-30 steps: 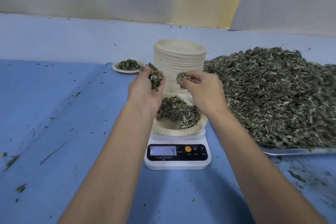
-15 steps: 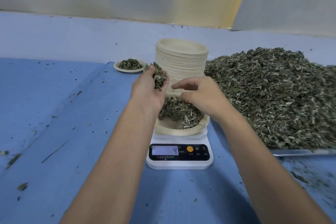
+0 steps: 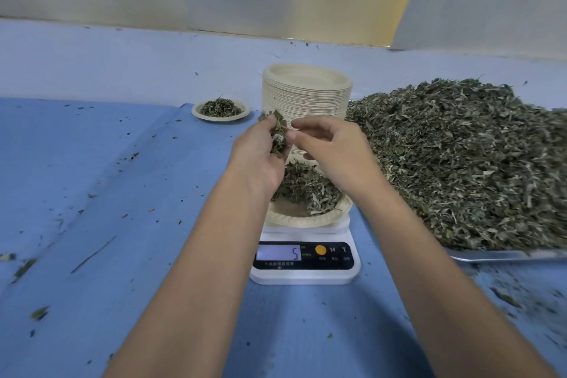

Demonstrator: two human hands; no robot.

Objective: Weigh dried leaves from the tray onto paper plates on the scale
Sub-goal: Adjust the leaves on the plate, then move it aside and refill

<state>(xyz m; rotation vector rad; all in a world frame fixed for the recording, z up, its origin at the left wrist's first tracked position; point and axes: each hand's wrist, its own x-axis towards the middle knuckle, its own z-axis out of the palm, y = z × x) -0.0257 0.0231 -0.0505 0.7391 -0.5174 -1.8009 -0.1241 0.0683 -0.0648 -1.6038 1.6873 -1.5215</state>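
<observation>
A white digital scale (image 3: 303, 264) shows 5 on its display. On it sits a paper plate (image 3: 294, 218) with a small heap of dried leaves (image 3: 306, 187). My left hand (image 3: 260, 159) hovers over the plate's left side and holds a clump of dried leaves (image 3: 277, 135) in its curled fingers. My right hand (image 3: 334, 153) is just right of that clump, fingers loosely bent and reaching toward it, with nothing visible in them. A metal tray (image 3: 503, 255) on the right carries a big pile of dried leaves (image 3: 478, 159).
A tall stack of paper plates (image 3: 306, 95) stands behind the scale. A filled paper plate (image 3: 220, 110) sits at the back left. Leaf crumbs are scattered over the blue table cover (image 3: 92, 193).
The pinch of leaves that my right hand held a second ago is gone from it, and the scale reading went from 4 to 5. My right hand has come up toward the left hand's clump.
</observation>
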